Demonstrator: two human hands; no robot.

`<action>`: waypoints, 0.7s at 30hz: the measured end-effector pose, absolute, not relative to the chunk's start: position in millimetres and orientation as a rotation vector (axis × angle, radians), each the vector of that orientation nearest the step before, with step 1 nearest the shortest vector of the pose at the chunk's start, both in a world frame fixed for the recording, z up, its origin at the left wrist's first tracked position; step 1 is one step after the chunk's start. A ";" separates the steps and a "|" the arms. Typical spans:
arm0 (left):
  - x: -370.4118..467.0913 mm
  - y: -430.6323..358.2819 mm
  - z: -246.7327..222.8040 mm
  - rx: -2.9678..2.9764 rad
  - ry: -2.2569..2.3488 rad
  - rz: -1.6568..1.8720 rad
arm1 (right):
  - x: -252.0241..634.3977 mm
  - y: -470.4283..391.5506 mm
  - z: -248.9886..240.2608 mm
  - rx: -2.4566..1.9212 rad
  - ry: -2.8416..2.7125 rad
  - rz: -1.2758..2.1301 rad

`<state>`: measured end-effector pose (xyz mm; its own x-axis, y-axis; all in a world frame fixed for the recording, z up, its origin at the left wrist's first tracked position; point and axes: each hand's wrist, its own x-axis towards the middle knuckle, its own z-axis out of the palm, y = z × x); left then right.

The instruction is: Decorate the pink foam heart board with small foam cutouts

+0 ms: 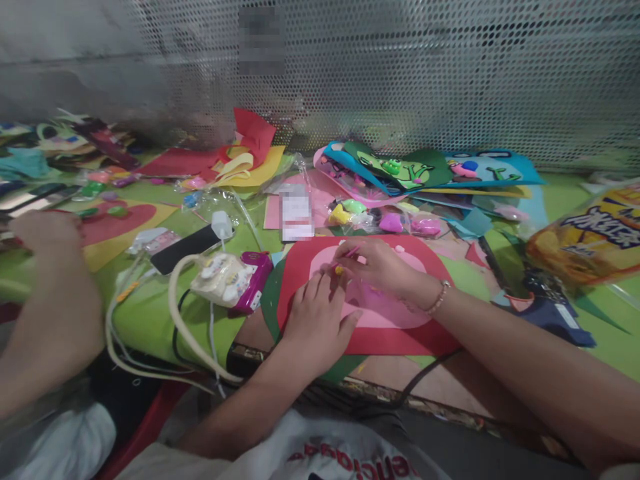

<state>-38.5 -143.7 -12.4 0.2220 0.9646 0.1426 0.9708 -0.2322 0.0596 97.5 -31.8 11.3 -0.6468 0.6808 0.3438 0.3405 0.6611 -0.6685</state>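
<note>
Perforated metal forms the panel (380, 60) across the top; the red sheet (395, 341) at centre looks smooth, matt, paper-like; the snack bag (595, 233) at far right is glossy plastic

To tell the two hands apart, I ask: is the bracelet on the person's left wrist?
No, the bracelet circles the wrist behind the right hand, while the wrist behind the left hand is bare.

A grey perforated metal wall (420, 73) rises behind a long counter (143, 327) with a bright green top. Below, at left, shows a curved red seat edge (153, 417). The light is dull.
</note>
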 end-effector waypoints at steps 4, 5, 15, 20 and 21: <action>-38.5 -144.0 -13.4 -2.423 -1.915 -0.224 | 97.6 -32.5 11.9 -0.801 -2.297 0.748; -38.5 -143.9 -13.4 -2.423 -1.917 -0.221 | 97.6 -32.6 12.0 -0.804 -2.295 0.753; -38.6 -144.2 -13.0 -2.432 -1.919 -0.239 | 97.4 -34.1 13.5 -0.807 -2.293 0.746; -38.8 -144.3 -13.0 -2.430 -1.908 -0.244 | 96.7 -33.9 12.7 -0.805 -2.285 0.731; -38.7 -144.2 -12.9 -2.430 -1.907 -0.243 | 96.6 -33.5 12.1 -0.803 -2.277 0.735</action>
